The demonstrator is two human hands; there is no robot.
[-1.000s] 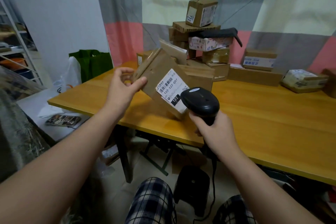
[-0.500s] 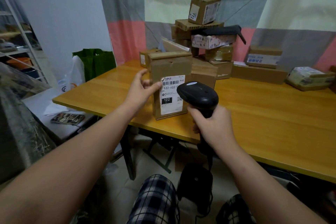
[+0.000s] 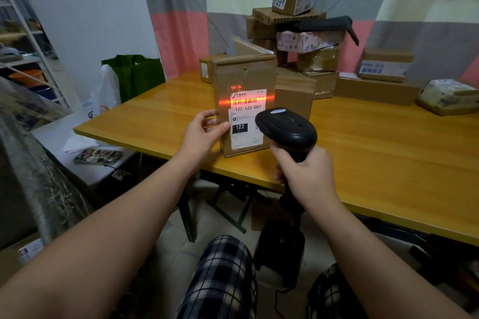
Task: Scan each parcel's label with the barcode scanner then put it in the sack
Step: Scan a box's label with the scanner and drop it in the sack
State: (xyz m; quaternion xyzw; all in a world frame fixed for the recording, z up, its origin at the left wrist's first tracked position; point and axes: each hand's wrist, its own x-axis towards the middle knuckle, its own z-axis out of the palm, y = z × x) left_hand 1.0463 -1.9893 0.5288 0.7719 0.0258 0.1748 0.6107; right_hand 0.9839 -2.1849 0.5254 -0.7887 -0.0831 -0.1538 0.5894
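Observation:
A flat brown cardboard parcel (image 3: 243, 77) stands upright on the wooden table (image 3: 375, 153), its white label (image 3: 245, 109) facing me. My left hand (image 3: 204, 132) holds its left edge, thumb on the front face. My right hand (image 3: 305, 173) grips the handle of the black barcode scanner (image 3: 287, 129), which points at the label from just in front. A red scan line lies across the barcode at the top of the label. A green sack (image 3: 137, 75) stands open beyond the table's left end.
Several more parcels are stacked at the back of the table (image 3: 298, 31), with others along the right (image 3: 383, 67) (image 3: 448, 96). A white plastic bag (image 3: 103, 90) leans by the sack. A phone (image 3: 98, 156) lies on a low white surface at left. The scanner's stand (image 3: 282, 248) is under the table.
The parcel went from tilted in my left hand to standing upright on the table. The scanner's red line now lights the barcode.

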